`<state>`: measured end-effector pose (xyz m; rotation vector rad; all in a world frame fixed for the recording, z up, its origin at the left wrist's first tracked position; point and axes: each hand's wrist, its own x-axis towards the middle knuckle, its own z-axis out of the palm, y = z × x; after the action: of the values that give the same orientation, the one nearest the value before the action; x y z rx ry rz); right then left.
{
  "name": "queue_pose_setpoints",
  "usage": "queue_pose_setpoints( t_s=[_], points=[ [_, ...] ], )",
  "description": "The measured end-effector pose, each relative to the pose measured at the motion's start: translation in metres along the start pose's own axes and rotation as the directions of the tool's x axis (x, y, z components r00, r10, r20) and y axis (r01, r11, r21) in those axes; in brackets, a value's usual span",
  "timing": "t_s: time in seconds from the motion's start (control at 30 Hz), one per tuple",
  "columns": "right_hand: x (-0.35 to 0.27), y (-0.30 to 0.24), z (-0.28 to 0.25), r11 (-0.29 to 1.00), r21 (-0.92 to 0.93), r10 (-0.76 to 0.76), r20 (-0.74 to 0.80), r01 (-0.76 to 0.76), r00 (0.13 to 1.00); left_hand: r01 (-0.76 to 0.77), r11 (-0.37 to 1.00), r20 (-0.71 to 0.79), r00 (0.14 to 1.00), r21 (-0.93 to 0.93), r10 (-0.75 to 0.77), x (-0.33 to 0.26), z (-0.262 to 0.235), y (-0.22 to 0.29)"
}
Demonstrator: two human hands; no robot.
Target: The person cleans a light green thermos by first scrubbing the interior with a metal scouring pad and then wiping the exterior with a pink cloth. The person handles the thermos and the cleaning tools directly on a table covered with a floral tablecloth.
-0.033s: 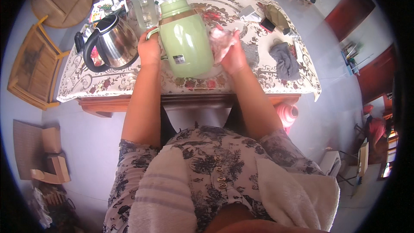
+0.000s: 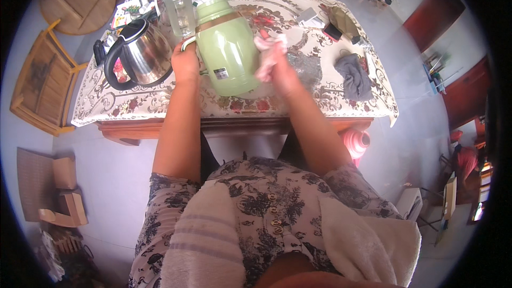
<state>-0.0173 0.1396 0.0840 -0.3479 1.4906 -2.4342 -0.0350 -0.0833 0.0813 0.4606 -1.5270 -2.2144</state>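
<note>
A light green thermos flask (image 2: 228, 53) with a brown band below its lid stands at the near part of the table, tilted slightly. My left hand (image 2: 185, 64) is closed round its handle on the left side. In my right hand (image 2: 282, 72) is a crumpled pinkish-white cloth (image 2: 270, 53), held against or close beside the flask's right side; that hand is a little blurred. Left of my left hand stands a steel electric kettle (image 2: 144, 56) with a black handle. Behind it is a clear water jug (image 2: 179, 10) with a white lid.
A patterned tablecloth (image 2: 160, 98) covers the table. To the right lie a grey cloth (image 2: 353, 77), a clear plastic sheet (image 2: 305, 68), a white box (image 2: 309, 17) and an olive-coloured bag (image 2: 344, 24). A pink flask (image 2: 356, 143) stands below the table's right edge. Two other people are farther off.
My right hand has turned and shifted slightly left with the cloth, closer to the flask. My left hand keeps its hold on the handle.
</note>
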Motion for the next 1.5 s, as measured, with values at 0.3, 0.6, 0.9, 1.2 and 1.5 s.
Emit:
queue_pose_setpoints(
  t_s=[0.3, 0.6, 0.9, 1.2, 1.5],
  points=[
    [0.001, 0.019, 0.020, 0.898, -0.336, -0.257, 0.121, 0.283, 0.959, 0.055, 0.983, 0.005, 0.998, 0.175, -0.057, 0.027, -0.005, -0.028],
    [-0.005, 0.027, 0.017, 0.736, -0.539, -0.429, 0.095, 0.409, 0.898, 0.017, 0.988, 0.043, 0.999, -0.156, -0.011, 0.016, -0.001, -0.025],
    [-0.020, 0.015, 0.028, 0.529, -0.742, -0.501, 0.118, 0.412, 0.857, -0.061, 0.993, -0.035, 0.998, -0.097, 0.058, 0.014, -0.016, -0.031],
    [-0.029, 0.021, 0.042, 0.421, -0.862, -0.479, 0.053, 0.282, 0.876, -0.488, 0.864, -0.152, 0.851, 0.125, 0.502, -0.008, -0.007, -0.034],
    [-0.053, 0.022, 0.045, 0.339, -0.886, -0.545, 0.091, 0.318, 0.834, -0.671, 0.419, 0.158, 0.622, 0.612, 0.767, -0.027, -0.010, -0.014]
  ],
)
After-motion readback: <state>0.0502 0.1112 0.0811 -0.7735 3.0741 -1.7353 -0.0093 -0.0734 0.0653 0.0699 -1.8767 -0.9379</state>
